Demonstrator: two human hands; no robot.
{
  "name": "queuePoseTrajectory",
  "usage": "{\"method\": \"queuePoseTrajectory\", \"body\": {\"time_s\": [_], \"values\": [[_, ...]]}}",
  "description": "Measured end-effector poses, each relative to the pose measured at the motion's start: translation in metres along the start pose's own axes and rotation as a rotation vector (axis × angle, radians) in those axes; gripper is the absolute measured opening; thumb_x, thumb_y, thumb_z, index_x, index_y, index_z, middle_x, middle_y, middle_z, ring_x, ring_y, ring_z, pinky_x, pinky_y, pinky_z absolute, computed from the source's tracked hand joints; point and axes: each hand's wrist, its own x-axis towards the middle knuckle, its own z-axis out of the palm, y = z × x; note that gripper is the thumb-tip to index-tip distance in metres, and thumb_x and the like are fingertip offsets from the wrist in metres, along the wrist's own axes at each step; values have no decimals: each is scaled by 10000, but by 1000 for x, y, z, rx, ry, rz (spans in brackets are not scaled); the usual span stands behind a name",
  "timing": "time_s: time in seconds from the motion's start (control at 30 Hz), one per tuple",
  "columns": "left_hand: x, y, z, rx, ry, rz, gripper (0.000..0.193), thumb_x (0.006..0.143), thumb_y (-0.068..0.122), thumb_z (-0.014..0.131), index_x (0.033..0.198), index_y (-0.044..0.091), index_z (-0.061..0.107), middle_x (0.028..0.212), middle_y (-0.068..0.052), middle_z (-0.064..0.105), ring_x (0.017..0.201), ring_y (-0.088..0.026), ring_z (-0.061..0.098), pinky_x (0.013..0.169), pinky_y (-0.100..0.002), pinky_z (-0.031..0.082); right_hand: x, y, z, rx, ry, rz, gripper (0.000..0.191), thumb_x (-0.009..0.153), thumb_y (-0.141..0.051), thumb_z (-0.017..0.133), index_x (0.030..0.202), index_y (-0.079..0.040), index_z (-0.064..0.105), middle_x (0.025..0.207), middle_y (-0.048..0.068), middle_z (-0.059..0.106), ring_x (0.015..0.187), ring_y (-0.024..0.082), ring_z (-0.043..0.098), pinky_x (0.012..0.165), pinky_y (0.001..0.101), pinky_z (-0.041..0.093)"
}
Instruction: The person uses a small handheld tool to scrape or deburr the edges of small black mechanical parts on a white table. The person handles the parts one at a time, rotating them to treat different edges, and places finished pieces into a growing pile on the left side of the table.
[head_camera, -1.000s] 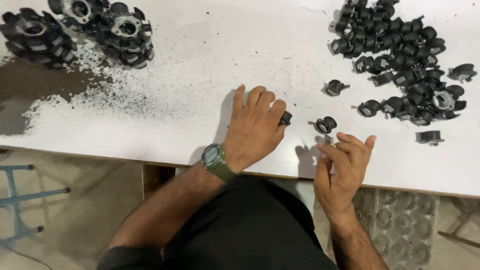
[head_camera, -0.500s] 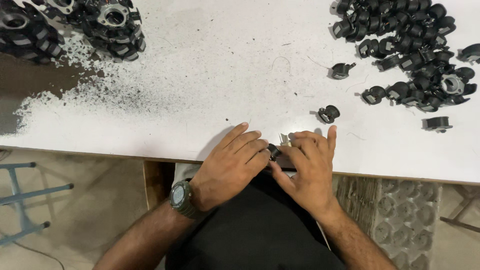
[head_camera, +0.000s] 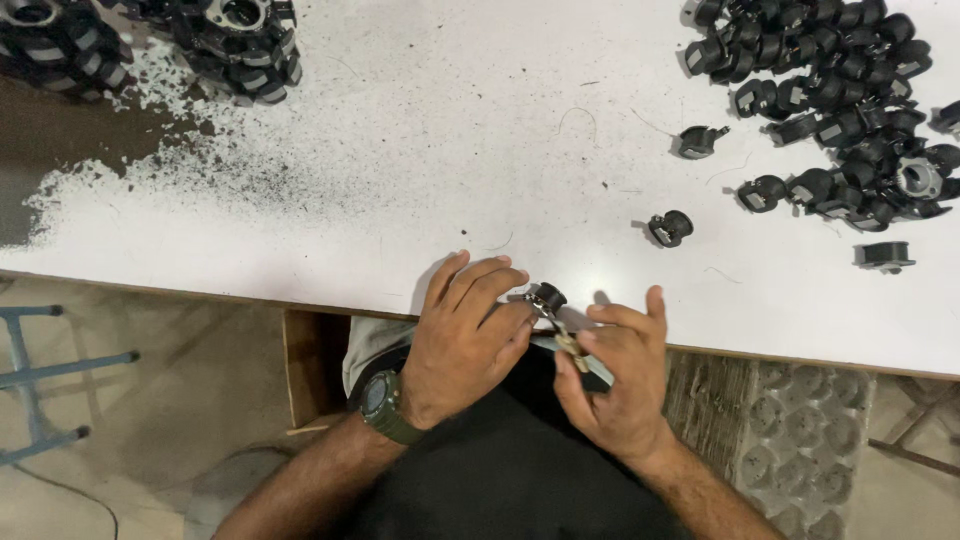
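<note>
1. A small black round part (head_camera: 548, 297) is held at the near edge of the white surface (head_camera: 450, 150), pinched in the fingertips of the left hand (head_camera: 462, 335); that grip is closed on it.
2. A thin pale metal piece (head_camera: 568, 343) is pinched between thumb and fingers of the right hand (head_camera: 615, 378), just below the black part, so the right grip is closed as well.
3. Compared with half a second ago, the two hands have been drawn slightly apart, and the metal piece, then hidden between them, is now exposed; a second ago the hands were well apart on the surface. The two pieces appear to be handled together.
4. A dark green wristwatch (head_camera: 384, 402) is worn on the left wrist.
5. Two loose black parts (head_camera: 671, 228) (head_camera: 697, 141) lie apart on the surface beyond the hands.
6. A heap of similar black parts (head_camera: 835, 100) is spread at the far right, with one single part (head_camera: 884, 255) near it.
7. Larger black ring-shaped assemblies (head_camera: 235, 40) are stacked far left, amid dark gritty debris (head_camera: 150, 165).
8. Nothing lies between the hands and the nearest loose parts.
</note>
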Motion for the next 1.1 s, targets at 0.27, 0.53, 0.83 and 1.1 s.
{"method": "queuePoseTrajectory", "body": {"time_s": [0.27, 0.53, 0.83, 1.1], "values": [[-2, 0, -3, -36, 35, -3, 141, 886, 120, 789, 998, 107, 704, 1278, -43, 644, 1312, -238, 565, 1206, -537, 373, 17, -9, 10, -69, -35, 40, 318, 799, 1, 806, 1055, -65, 630, 987, 89, 682, 1172, 269, 626, 1276, 568, 224], [-4, -7, -5, 61, 45, 140, 149, 871, 113, 802, 993, 102, 716, 1324, -62, 633, 1353, -265, 535, 1209, -530, 365, 18, -12, 15, 8, -43, 84, 339, 782, 53, 786, 1053, -62, 619, 958, 77, 685, 1131, 277, 686, 1253, 589, 321], [-4, -4, -1, 94, 77, 123, 97, 933, 166, 811, 1003, 143, 747, 1352, -42, 641, 1386, -236, 512, 1255, -541, 267, 13, -10, 17, 32, -44, 73, 326, 793, 28, 795, 1040, -59, 601, 951, 84, 687, 1106, 271, 686, 1245, 604, 319], [-5, -4, 0, 1, 34, -55, 57, 903, 136, 781, 947, 135, 745, 1224, -5, 686, 1353, -219, 547, 1269, -575, 198, 4, -5, 21, 31, 5, 46, 354, 818, 45, 772, 1101, -73, 594, 961, 83, 677, 1166, 275, 681, 1286, 597, 254]]}}
